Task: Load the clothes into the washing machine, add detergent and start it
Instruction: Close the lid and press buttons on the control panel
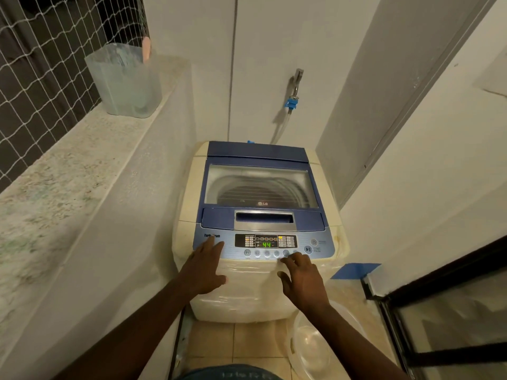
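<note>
Washer (pixel 258 215) lid reads LG — display (pixel 266 244) 44; hands spread: left (pixel 204 266), right (pixel 303 278).

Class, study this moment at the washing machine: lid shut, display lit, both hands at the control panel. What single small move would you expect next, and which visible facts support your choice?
Probably the right hand shifts slightly right to press the start/pause button. The lid is shut, the display reads 44, and its fingertips sit at the lower button row, just left of that button. The left hand merely rests on the panel's left end.
</note>
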